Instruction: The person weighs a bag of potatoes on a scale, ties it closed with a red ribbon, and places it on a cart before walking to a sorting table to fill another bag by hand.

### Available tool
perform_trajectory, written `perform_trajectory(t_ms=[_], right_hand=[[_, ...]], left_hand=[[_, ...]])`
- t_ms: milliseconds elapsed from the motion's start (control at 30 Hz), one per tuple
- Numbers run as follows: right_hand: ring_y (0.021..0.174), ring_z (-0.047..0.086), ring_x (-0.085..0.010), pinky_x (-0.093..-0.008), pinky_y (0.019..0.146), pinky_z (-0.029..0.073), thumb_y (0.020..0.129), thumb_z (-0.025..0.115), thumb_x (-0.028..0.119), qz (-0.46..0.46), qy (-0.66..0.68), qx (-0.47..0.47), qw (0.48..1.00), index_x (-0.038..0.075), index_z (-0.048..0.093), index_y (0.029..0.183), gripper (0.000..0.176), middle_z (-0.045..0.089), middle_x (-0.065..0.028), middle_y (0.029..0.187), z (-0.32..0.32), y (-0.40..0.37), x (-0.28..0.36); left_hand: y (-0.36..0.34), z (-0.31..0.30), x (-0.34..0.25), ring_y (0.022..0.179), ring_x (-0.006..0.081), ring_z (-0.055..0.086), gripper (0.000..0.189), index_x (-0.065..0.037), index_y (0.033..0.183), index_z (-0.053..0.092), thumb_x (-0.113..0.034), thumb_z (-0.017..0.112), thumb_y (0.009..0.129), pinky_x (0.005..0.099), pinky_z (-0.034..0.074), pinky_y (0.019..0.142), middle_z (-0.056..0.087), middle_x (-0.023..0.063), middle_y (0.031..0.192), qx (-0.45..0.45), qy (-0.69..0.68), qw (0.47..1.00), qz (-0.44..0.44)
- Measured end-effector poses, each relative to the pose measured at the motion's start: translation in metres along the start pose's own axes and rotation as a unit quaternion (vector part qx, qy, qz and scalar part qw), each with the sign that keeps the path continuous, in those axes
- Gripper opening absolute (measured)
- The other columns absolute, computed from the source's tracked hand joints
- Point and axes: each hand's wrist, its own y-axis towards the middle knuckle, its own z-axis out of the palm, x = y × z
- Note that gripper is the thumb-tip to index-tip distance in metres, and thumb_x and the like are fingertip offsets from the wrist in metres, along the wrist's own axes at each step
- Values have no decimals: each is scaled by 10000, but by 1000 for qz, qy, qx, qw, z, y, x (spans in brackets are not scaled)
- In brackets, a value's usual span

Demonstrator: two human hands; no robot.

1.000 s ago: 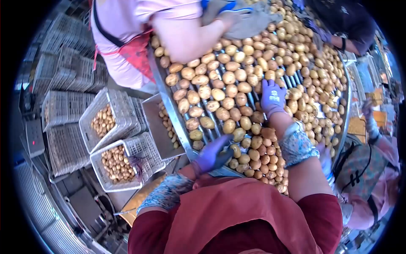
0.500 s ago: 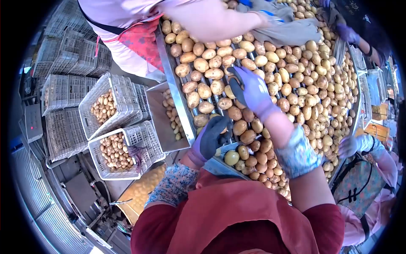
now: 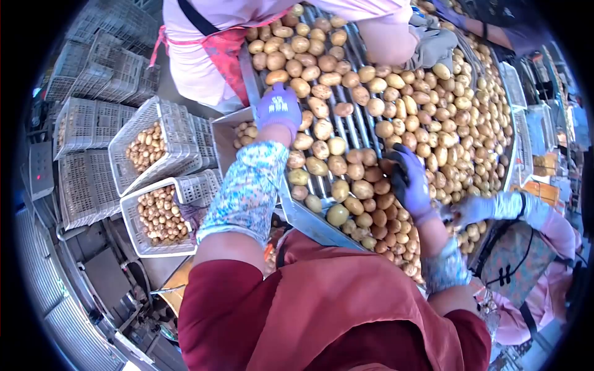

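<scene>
My left hand (image 3: 278, 111), in a purple glove, rests back-up at the left rim of the roller conveyor (image 3: 349, 127), among potatoes (image 3: 318, 107). Its fingers point away and curl out of sight, so their grip is hidden. In a purple glove with a dark palm, my right hand (image 3: 410, 182) is curled round a brownish potato (image 3: 386, 167) lower on the rollers. Many potatoes lie right of it, and a greenish one (image 3: 338, 214) sits near the front rim.
White crates with potatoes (image 3: 159, 216) stand at left, beside a metal chute (image 3: 232, 139). A co-worker in pink (image 3: 201, 68) leans over the far side. Another person's gloved hand (image 3: 473, 210) is close on the right. A grey cloth (image 3: 433, 43) lies on potatoes.
My left hand has moved up and left to the conveyor's rim. My right hand has moved down and right. Bare rollers now show in the middle, and the far co-worker's arm has shifted right.
</scene>
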Motion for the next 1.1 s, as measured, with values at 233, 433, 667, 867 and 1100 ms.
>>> perform_trajectory(t_ms=[233, 433, 667, 867, 1100], right_hand=[[1061, 547, -152, -298, 925, 449, 970, 529, 202, 384, 286, -231, 847, -11, 502, 1267, 366, 545, -89, 1229, -64, -150, -22], [1075, 519, -139, -274, 947, 420, 983, 493, 152, 312, 283, -250, 872, -26, 512, 1257, 327, 557, -85, 1211, -53, -147, 17], [965, 618, -355, -414, 814, 488, 869, 583, 87, -69, 216, -13, 974, 18, 591, 1155, 294, 647, -195, 1013, 6, -77, 108], [973, 613, -397, -457, 833, 491, 811, 576, 143, 1, -226, 156, 962, 92, 541, 1254, 447, 641, -222, 1060, 89, 36, 29], [1045, 582, -395, -481, 890, 467, 843, 608, 302, -11, -272, 259, 927, 125, 575, 1185, 387, 612, -222, 1119, 80, 32, 5]], left_hand=[[5, -12, -3, 1045, 331, 612, 374, -32, 1133, 637, -270, 608, 847, 398, 470, 923, 613, 175, 1149, 90, 25, 992, 82], [-123, -29, -7, 961, 168, 584, 480, 21, 1150, 563, -406, 455, 958, 300, 487, 844, 600, 93, 1056, 142, -751, 644, 30], [-290, -61, -55, 858, 176, 573, 299, -46, 1032, 554, -149, 682, 783, 319, 476, 700, 594, 53, 954, 173, -909, 370, -87], [-355, -30, -6, 823, 187, 524, 208, -88, 964, 560, -275, 469, 945, 319, 433, 631, 543, 73, 907, 125, -980, 142, -68], [-463, 10, 18, 983, 199, 577, 329, -42, 1160, 505, -33, 583, 841, 337, 495, 873, 562, 93, 1083, 11, -903, 414, -116]])
